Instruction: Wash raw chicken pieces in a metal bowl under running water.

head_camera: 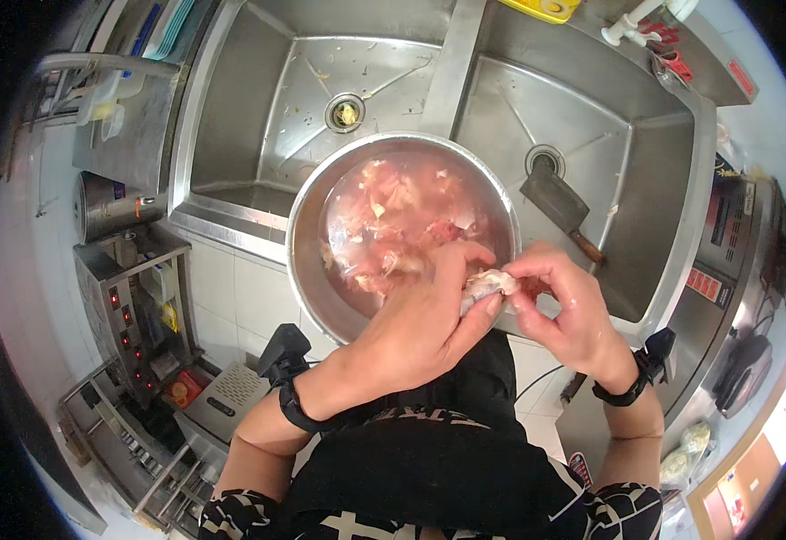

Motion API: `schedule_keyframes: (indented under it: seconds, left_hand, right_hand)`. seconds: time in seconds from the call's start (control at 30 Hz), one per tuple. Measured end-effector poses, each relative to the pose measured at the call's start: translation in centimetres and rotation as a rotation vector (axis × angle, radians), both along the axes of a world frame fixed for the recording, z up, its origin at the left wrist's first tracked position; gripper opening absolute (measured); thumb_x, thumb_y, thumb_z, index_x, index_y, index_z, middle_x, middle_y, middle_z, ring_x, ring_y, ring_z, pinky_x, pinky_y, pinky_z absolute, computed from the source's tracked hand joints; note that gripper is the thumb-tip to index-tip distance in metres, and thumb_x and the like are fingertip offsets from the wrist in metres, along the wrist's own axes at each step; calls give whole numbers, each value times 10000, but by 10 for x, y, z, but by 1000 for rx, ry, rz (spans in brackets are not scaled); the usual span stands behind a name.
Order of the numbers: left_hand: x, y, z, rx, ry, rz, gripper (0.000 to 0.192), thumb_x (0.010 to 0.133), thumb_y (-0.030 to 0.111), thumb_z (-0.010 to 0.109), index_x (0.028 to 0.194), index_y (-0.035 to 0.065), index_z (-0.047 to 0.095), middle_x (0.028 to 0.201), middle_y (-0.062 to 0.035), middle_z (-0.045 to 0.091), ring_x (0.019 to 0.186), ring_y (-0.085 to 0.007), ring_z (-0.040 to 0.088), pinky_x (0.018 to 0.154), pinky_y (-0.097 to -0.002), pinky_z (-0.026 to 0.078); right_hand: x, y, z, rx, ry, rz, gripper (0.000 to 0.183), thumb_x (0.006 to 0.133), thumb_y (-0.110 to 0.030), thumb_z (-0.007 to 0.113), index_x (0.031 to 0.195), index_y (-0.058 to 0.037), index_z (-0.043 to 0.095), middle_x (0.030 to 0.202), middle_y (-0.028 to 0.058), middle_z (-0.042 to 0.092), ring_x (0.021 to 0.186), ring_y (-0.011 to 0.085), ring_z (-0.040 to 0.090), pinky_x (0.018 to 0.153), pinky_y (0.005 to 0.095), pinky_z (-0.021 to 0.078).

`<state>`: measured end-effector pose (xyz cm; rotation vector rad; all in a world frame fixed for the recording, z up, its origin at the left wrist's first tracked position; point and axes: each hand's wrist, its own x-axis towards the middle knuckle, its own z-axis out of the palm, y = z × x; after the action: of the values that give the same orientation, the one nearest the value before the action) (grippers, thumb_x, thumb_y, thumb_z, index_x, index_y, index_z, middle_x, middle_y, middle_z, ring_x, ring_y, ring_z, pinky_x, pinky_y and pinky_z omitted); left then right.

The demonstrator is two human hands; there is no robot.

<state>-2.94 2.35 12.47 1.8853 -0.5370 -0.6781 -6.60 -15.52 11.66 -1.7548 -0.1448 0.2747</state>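
Note:
A large round metal basin (pixel 306 270) rests at the near edge of the double sink, holding pieces of raw meat (pixel 393 196) in pinkish water. Over its right rim, my left hand (pixel 427 317) grips a pale piece of raw meat (pixel 487 287) between thumb and fingers. The fingertips of my right hand (pixel 565 307) pinch the right end of that same piece. Part of the piece is hidden by my fingers. Reddish meat shows behind my right fingers, but its support cannot be made out.
A cleaver (pixel 555 199) lies in the right sink bowl (pixel 656 202), its blade by the drain. Scraps lie in the left bowl's drain (pixel 346 113). Red-handled scissors (pixel 675 65) are at the upper right, below a white tap (pixel 626 30). A metal rack (pixel 143 270) stands at left.

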Motion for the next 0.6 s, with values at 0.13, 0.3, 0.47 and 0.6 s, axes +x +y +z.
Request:
schedule_keyframes:
  seconds: [0.13, 0.3, 0.47, 0.6]
  left_hand:
    - [-1, 3, 7, 90, -86, -89, 346, 852, 198, 502, 1068, -16, 337, 823, -207, 552, 728, -371, 573, 584, -422, 447]
    - [5, 4, 8, 12, -80, -73, 353, 828, 172, 547, 1053, 2, 335, 838, -192, 557, 719, -355, 577, 576, -405, 447]
    - [10, 5, -2, -183, -6, -26, 246, 840, 141, 532, 1001, 43, 373, 839, -117, 518, 737, -234, 554, 627, -310, 431]
    - [11, 2, 0, -236, 234, 31, 187, 865, 137, 498, 980, 48, 380, 818, -78, 470, 726, -160, 503, 635, -282, 421]
  right_hand:
    - [-5, 6, 8, -29, 94, 29, 273, 756, -12, 557, 1003, -53, 448, 806, 80, 485, 650, 116, 490, 571, 246, 413]
    - [-6, 9, 10, 59, 225, 37, 214, 771, 19, 472, 968, -37, 412, 773, 46, 456, 642, 76, 443, 566, 220, 388]
    - [-1, 16, 9, 408, 312, -69, 145, 784, 13, 388, 920, -35, 399, 759, -18, 416, 645, 65, 398, 589, 203, 375]
    - [0, 11, 3, 359, 336, -25, 161, 782, 10, 387, 936, -35, 398, 765, 8, 445, 652, 64, 416, 598, 201, 380]
